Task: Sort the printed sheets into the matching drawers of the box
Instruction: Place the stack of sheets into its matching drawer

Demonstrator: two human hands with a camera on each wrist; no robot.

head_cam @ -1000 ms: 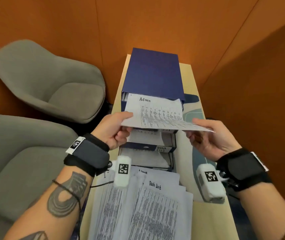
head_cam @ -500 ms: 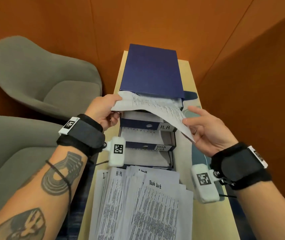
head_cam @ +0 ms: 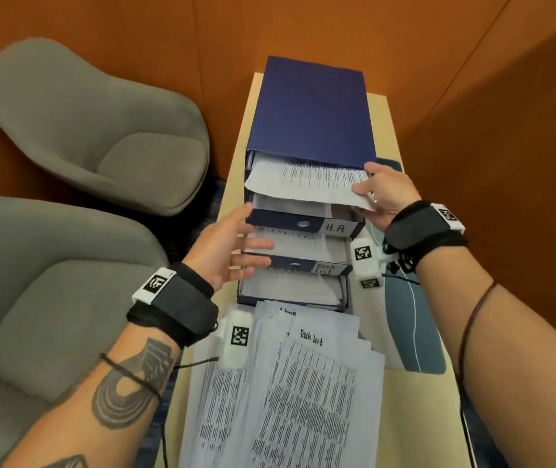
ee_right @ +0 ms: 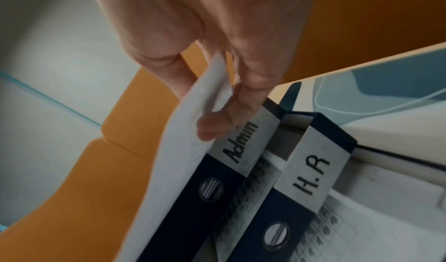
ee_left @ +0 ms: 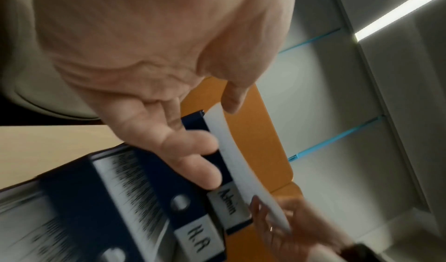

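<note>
Sheet (head_cam: 307, 184) lies half inside Admin drawer (ee_right: 217, 172), pinched in right hand (head_cam: 386, 197) grip; left hand (head_cam: 226, 251) spread empty.

The box (head_cam: 310, 109) looks like matt navy card; its drawer pulls (ee_right: 210, 189) are shiny ribbed metal. The sheets (head_cam: 307, 184) are thin matt paper. Pale, smooth wood-look table (head_cam: 415, 417); grey cloth chairs (head_cam: 67, 106).

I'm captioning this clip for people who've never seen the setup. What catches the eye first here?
The navy drawer box stands mid-table with its drawers stepped open. The right hand pinches a printed sheet going into the top drawer, labelled Admin; the left hand hovers open beside the box. A fanned pile of sheets lies nearest the person.
</note>
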